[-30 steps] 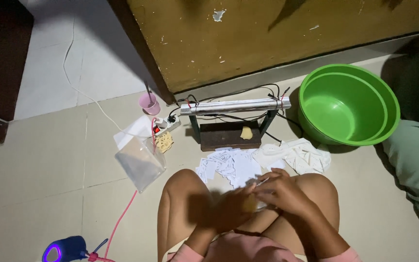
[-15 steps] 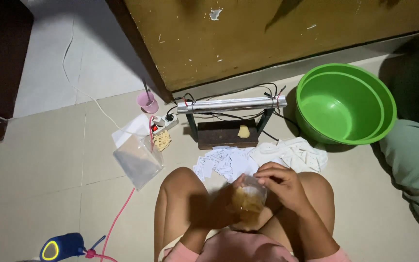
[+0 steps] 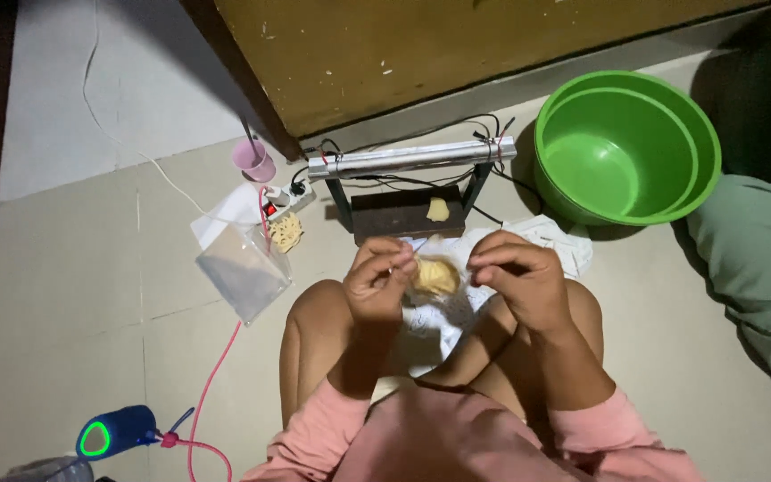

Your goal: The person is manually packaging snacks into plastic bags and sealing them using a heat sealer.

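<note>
Snack bag [image 3: 436, 277] stretched between two hands above the knees.
Left hand [image 3: 380, 284] and right hand [image 3: 518, 278] each pinch an edge, keeping its mouth taut.

Hands lifted from the lap and moved forward, now over the knees, close to the dark wooden block [image 3: 401, 212]. Left hand [image 3: 379, 284] and right hand [image 3: 518, 278] drawn apart, each pinching an edge of the small clear bag [image 3: 437, 275]. A second ago pressed together low over the bag; half a second ago bag upright between them, right hand on top. Bag now stretched open sideways, yellow pieces inside showing between the hands. View tipped downward: green basin [image 3: 626, 147] and pink cup [image 3: 252, 160] higher in view, more pink sleeve visible below.
</note>
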